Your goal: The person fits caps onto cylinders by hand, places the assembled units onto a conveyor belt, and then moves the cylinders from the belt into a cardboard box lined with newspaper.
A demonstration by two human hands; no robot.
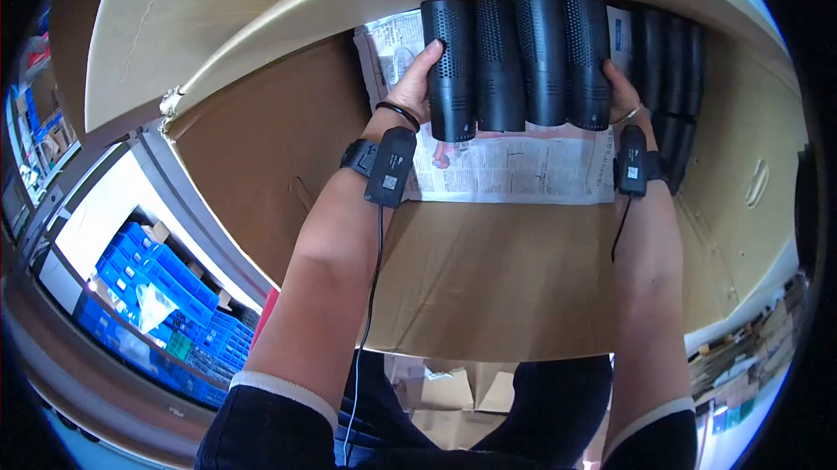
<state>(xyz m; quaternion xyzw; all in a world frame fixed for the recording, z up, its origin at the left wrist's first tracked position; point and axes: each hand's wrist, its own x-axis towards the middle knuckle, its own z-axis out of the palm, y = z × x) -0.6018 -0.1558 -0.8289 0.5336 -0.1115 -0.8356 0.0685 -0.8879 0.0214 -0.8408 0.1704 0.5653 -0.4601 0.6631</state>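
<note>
My left hand (pixel 413 88) and my right hand (pixel 621 93) press in from both ends on a row of black perforated cylinders (pixel 500 64). The left thumb lies along the leftmost cylinder (pixel 450 78), and the right thumb rests on the rightmost one (pixel 587 60). The cylinders stand side by side, slightly tilted, with small holes in their upper walls. Behind and beneath them lies a newspaper sheet (pixel 514 175). My other fingers are hidden behind the row. More black cylinders (pixel 673 60) are packed along the right side, beyond my right hand.
All of this is inside a large cardboard box (pixel 488 274), with a raised flap (pixel 139 25) at the left. Blue plastic crates (pixel 166 278) are stacked outside to the left. Wrist devices (pixel 391 166) with cables sit on both forearms. A smaller open carton (pixel 449 391) is below.
</note>
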